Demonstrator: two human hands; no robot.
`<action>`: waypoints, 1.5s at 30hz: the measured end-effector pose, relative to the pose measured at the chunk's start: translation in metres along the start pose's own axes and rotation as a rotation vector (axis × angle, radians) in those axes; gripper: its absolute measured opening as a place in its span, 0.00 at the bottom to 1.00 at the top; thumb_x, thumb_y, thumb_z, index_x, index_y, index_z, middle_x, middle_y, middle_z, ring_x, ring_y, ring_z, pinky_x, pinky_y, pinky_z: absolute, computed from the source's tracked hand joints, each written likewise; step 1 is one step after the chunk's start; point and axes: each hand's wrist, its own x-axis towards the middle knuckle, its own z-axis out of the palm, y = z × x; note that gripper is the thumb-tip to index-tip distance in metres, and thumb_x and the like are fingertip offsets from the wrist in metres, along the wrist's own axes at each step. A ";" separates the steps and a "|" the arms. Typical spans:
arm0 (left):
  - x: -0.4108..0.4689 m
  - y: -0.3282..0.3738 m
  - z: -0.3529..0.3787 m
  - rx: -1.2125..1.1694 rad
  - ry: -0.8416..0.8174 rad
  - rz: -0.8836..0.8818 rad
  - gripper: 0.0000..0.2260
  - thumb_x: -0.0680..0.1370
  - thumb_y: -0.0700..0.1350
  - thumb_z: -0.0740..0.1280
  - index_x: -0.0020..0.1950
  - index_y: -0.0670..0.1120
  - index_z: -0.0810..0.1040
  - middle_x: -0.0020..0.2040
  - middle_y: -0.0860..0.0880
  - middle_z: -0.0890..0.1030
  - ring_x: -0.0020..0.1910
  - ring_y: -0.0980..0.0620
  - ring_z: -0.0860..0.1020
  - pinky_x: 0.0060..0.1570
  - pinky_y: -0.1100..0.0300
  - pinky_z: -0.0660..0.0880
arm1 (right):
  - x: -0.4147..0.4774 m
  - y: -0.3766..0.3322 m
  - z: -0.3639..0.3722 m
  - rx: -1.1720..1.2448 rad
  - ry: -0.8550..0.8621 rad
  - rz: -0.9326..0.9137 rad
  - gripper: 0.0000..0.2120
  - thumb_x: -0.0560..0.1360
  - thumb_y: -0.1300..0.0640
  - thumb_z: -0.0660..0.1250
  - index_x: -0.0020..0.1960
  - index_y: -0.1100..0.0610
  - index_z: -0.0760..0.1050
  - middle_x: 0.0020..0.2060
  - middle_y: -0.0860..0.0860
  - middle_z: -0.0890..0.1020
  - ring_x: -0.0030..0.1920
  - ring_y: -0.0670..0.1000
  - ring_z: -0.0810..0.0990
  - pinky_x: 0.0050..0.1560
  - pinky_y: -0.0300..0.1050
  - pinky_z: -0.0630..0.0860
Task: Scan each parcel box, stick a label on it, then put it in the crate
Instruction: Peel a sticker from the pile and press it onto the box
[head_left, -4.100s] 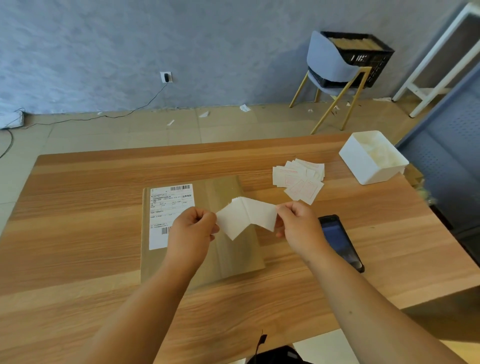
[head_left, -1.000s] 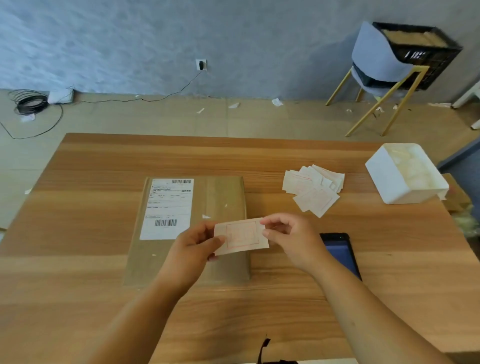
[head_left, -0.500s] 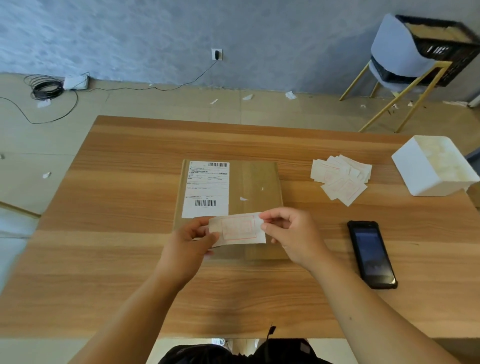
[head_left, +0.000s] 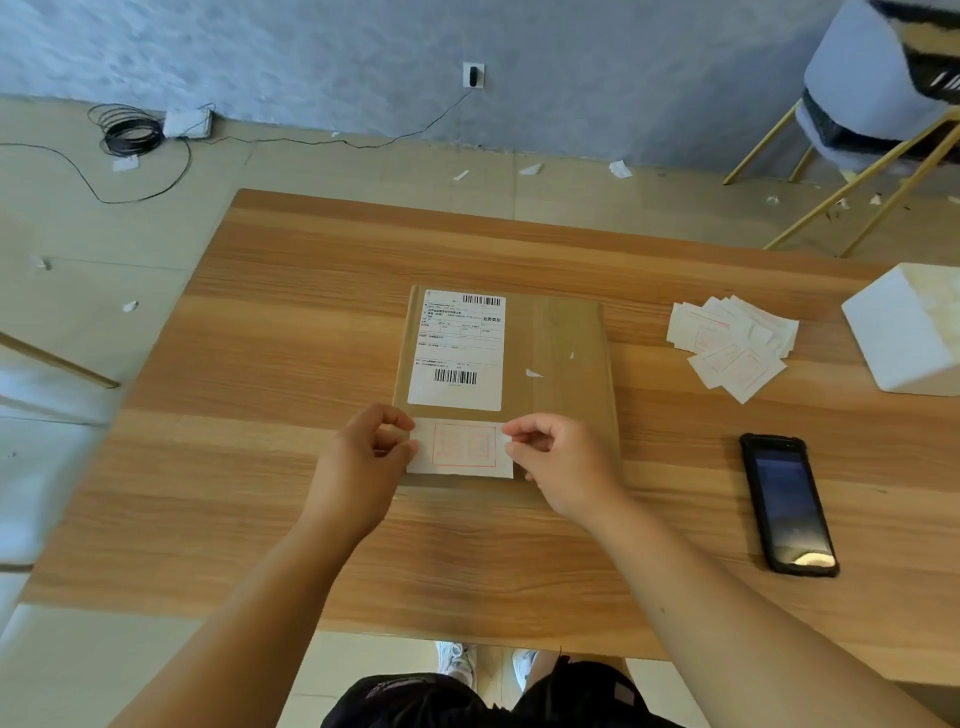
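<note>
Facing one light wooden table (head_left: 291, 364), one flat brown cardboard parcel box (head_left: 561, 332) at its centre bearing one white shipping label (head_left: 457, 348). Showing one white square tub (head_left: 893, 338) at the right edge, one black phone-like device (head_left: 787, 504) toward the front-right corner, one pile of red-printed white stickers (head_left: 727, 345) between tub and box. Pinching one red-framed white sticker (head_left: 462, 449) by both ends, left hand (head_left: 363, 462) and right hand (head_left: 558, 462) clamped on it, over the box's near edge.

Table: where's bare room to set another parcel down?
Bare wood spans the table left of the parcel box to the left edge, and the far strip behind it. Crowded right: label stack, white bin, black handheld.
</note>
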 end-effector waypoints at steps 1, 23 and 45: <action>0.002 -0.001 0.000 0.043 -0.002 0.009 0.08 0.75 0.41 0.68 0.44 0.55 0.75 0.36 0.51 0.82 0.36 0.49 0.80 0.37 0.54 0.76 | 0.001 -0.001 0.002 -0.026 0.008 -0.001 0.13 0.73 0.58 0.70 0.39 0.39 0.78 0.38 0.41 0.81 0.37 0.41 0.78 0.41 0.42 0.79; 0.036 0.011 -0.002 0.574 -0.108 0.060 0.13 0.78 0.41 0.59 0.60 0.49 0.77 0.50 0.48 0.81 0.34 0.55 0.74 0.29 0.65 0.68 | 0.015 -0.038 0.010 -0.475 -0.045 0.041 0.12 0.76 0.62 0.62 0.57 0.55 0.80 0.55 0.52 0.81 0.50 0.53 0.80 0.46 0.41 0.74; 0.023 -0.030 -0.001 0.580 -0.011 0.293 0.19 0.74 0.57 0.65 0.65 0.58 0.73 0.45 0.52 0.65 0.36 0.54 0.70 0.35 0.59 0.72 | 0.004 -0.013 0.026 -0.742 -0.012 -0.320 0.25 0.75 0.41 0.64 0.70 0.43 0.68 0.45 0.48 0.62 0.46 0.49 0.65 0.46 0.43 0.66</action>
